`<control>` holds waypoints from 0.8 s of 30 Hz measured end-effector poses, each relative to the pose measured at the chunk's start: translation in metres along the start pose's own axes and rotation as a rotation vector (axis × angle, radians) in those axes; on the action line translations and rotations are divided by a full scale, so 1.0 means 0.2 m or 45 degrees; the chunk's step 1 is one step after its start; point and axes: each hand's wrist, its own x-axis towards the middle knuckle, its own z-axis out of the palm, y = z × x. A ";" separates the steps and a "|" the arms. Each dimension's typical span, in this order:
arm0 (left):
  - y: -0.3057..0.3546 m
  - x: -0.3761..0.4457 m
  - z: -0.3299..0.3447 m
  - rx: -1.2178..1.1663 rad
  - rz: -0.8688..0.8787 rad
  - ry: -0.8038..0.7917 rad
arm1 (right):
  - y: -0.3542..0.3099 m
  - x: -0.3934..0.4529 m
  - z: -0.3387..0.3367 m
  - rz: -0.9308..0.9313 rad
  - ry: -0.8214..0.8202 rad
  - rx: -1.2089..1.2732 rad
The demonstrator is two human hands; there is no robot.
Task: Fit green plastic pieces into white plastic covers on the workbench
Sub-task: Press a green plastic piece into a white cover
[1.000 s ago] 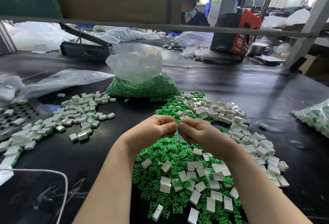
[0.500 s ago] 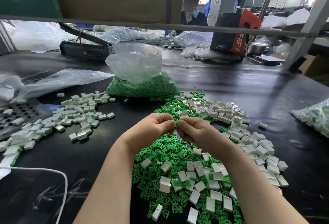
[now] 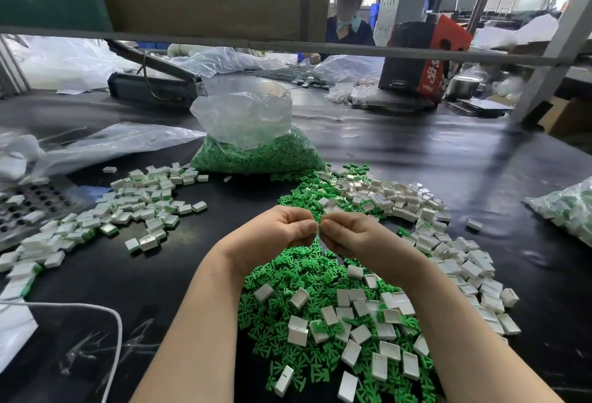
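From the head camera, the left hand point(image 3: 272, 236) and the right hand point(image 3: 352, 234) meet knuckle to knuckle above the black desk point(image 3: 432, 159). Both sets of fingers point(image 3: 302, 226) are curled inward and pinch together at the point where the hands touch. A sliver of a green piece point(image 3: 319, 226) shows in the gap between the two thumbs; the rest of it is hidden by the fingers, and I cannot tell whether a white cover is held there too.

Directly beneath and nearer than the fingers lies a heap of loose green pieces point(image 3: 288, 277) with white covers point(image 3: 360, 332) scattered on it, partly hidden by both forearms and cut off by the lower edge. To the right of the fingers a wide spread of more white covers point(image 3: 455, 258) runs along the desk. To the left of the fingers sits a separate pile of white parts showing green edges point(image 3: 137, 210). Beyond the fingers stands an open clear bag of green pieces point(image 3: 253, 152). At the far right, another bag point(image 3: 570, 207) is cut off by the frame; its contents look white and green but are hard to make out. A white cord point(image 3: 118, 332) curves at lower left, its ends out of view.
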 end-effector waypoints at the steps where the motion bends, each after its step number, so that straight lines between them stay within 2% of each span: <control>1: 0.00 0.00 0.00 0.006 -0.009 -0.006 | 0.00 0.00 0.00 0.001 -0.009 -0.028; 7: 0.01 -0.01 0.00 0.113 -0.029 0.009 | 0.00 0.00 0.01 0.008 -0.018 -0.041; 16: 0.01 0.00 0.02 0.355 0.066 0.230 | 0.00 0.00 -0.01 0.218 0.077 0.433; 20: 0.02 -0.01 0.01 0.171 0.046 0.240 | 0.02 0.01 -0.02 0.195 0.115 0.594; 24: 0.02 -0.02 0.01 0.036 0.012 0.191 | 0.02 0.01 -0.01 0.086 0.180 0.438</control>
